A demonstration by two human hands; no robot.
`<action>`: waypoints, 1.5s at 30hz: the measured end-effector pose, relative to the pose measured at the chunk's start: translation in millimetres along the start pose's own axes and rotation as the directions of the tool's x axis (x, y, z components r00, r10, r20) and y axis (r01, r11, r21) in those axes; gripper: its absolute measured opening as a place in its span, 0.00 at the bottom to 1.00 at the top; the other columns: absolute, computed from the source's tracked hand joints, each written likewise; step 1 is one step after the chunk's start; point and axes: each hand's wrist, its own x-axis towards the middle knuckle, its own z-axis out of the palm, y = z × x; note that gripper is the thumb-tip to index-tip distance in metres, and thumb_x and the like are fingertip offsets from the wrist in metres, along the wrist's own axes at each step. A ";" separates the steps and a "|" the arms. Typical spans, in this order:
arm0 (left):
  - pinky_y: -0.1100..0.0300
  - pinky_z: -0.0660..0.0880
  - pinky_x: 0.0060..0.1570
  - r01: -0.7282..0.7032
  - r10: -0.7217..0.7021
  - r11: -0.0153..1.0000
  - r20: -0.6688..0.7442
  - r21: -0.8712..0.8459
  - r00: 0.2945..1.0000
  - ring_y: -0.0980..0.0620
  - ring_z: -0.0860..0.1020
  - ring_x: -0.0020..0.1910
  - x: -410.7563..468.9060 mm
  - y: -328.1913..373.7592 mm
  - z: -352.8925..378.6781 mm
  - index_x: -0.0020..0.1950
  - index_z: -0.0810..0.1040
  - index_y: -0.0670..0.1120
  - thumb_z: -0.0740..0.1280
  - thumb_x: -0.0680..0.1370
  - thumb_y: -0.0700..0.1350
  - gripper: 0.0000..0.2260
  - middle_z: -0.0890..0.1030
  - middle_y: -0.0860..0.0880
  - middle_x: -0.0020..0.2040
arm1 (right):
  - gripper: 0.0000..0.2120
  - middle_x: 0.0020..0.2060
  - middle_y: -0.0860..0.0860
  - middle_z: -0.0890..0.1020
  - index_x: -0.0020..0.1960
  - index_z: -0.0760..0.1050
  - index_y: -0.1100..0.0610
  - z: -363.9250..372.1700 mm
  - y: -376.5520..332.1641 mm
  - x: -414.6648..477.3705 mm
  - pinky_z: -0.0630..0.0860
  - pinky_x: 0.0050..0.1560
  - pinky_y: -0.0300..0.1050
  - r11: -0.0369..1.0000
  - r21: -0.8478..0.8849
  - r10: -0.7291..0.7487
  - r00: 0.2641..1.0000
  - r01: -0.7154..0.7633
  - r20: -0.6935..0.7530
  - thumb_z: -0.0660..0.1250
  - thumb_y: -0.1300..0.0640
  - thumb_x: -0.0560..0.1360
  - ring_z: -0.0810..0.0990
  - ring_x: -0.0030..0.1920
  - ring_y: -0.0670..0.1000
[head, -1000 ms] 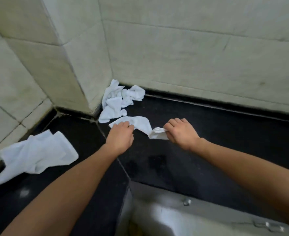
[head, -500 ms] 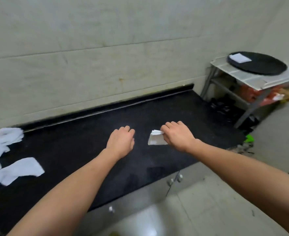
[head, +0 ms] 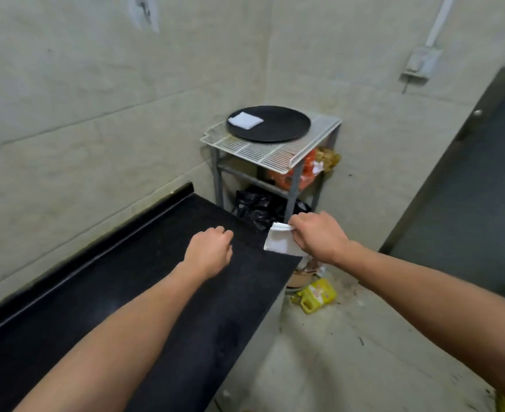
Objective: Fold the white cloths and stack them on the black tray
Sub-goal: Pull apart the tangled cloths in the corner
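Here, at about eight o'clock, the long black stone counter runs along the wall, and above its far end the left hand hovers curled into a loose fist, holding nothing. Just at three o'clock from it, the right hand pinches a small folded white cloth. At twelve o'clock, the round black tray sits on a white wire rack, another folded white square lying on its left part.

Cloth: right edge hidden under right hand. Left hand: fingers curled under, unseen. Counter: cut off at left and bottom edges. Shelf goods under rack: blurred, unidentifiable.
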 end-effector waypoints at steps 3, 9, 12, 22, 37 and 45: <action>0.52 0.73 0.42 -0.094 0.092 0.995 -0.052 -0.030 0.994 0.45 0.77 0.50 83.8 15.5 -4.7 0.54 0.74 0.46 0.58 0.79 0.49 0.10 0.76 0.47 0.51 | 0.06 0.45 0.57 0.81 0.48 0.74 0.58 -14.0 62.3 21.8 0.66 0.40 0.50 0.994 -0.014 0.112 0.994 -0.112 -0.010 0.61 0.56 0.77 0.79 0.46 0.62; 0.50 0.75 0.44 -0.180 0.175 0.982 -0.075 -0.060 0.982 0.45 0.77 0.53 190.2 37.4 -20.0 0.56 0.75 0.46 0.59 0.79 0.49 0.11 0.77 0.47 0.52 | 0.07 0.48 0.58 0.80 0.51 0.73 0.58 -23.1 145.4 55.6 0.70 0.42 0.51 0.968 0.017 0.253 0.967 -0.252 -0.032 0.59 0.56 0.78 0.78 0.48 0.62; 0.50 0.75 0.45 -0.172 0.162 0.981 -0.107 -0.091 0.981 0.45 0.77 0.52 239.3 38.0 -25.5 0.54 0.75 0.46 0.60 0.79 0.49 0.09 0.77 0.47 0.51 | 0.07 0.48 0.59 0.80 0.51 0.72 0.58 -23.0 186.3 88.4 0.74 0.44 0.54 0.964 0.053 0.263 0.963 -0.260 -0.065 0.60 0.56 0.77 0.78 0.47 0.63; 0.53 0.72 0.41 0.133 -0.153 0.984 -0.183 -0.117 0.971 0.45 0.78 0.49 392.6 41.4 -11.4 0.51 0.77 0.45 0.62 0.78 0.49 0.10 0.78 0.47 0.48 | 0.10 0.48 0.52 0.81 0.55 0.76 0.53 2.4 320.4 243.5 0.73 0.43 0.47 0.982 0.189 0.045 0.973 -0.001 -0.227 0.59 0.53 0.78 0.79 0.46 0.55; 0.54 0.73 0.49 0.534 -0.561 0.826 -0.161 -0.182 0.812 0.48 0.74 0.49 489.9 44.3 12.1 0.55 0.77 0.46 0.64 0.78 0.48 0.09 0.75 0.47 0.50 | 0.10 0.49 0.50 0.81 0.54 0.74 0.51 31.7 401.2 427.1 0.70 0.42 0.48 0.910 0.252 -0.347 0.938 0.330 0.025 0.57 0.51 0.78 0.78 0.48 0.54; 0.53 0.72 0.55 0.607 -0.635 0.772 -0.175 -0.188 0.753 0.47 0.72 0.54 512.7 7.6 29.1 0.58 0.76 0.45 0.63 0.77 0.48 0.12 0.75 0.47 0.55 | 0.09 0.46 0.49 0.79 0.53 0.74 0.50 75.4 365.9 492.0 0.67 0.40 0.46 0.872 0.291 -0.449 0.881 0.394 0.152 0.56 0.50 0.79 0.76 0.43 0.50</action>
